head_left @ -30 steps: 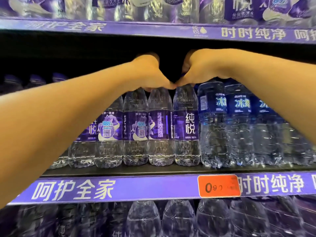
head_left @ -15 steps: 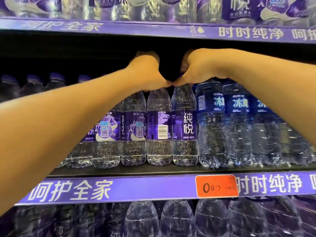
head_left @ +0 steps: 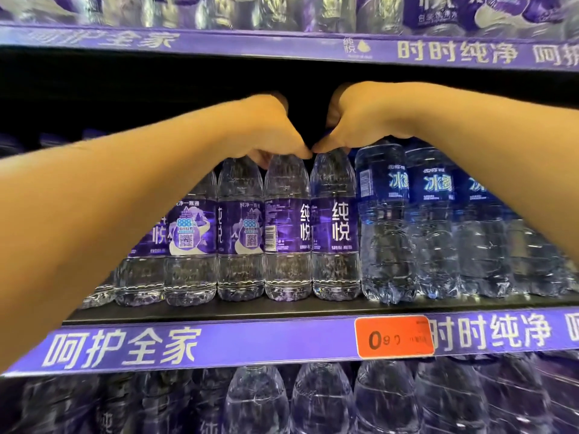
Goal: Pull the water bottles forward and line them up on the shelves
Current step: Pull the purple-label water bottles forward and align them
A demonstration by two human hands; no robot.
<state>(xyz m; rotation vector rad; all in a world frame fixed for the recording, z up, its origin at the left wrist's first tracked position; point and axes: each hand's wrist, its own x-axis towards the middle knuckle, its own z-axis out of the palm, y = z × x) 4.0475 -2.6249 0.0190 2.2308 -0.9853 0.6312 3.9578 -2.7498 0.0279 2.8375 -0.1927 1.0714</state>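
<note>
Two hands reach over the middle shelf (head_left: 194, 313), the left hand (head_left: 266, 133) gripping the top of one purple-labelled bottle (head_left: 288, 227) and the right hand (head_left: 354, 120) gripping its neighbour (head_left: 335, 227) (thumbs touching), both bottles upright in the front row beside blue-labelled bottles (head_left: 435, 220).

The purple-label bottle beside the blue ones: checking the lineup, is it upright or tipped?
Upright: the purple-label bottle stands level on the shelf, sides vertical, the right hand gripping its top.
</note>
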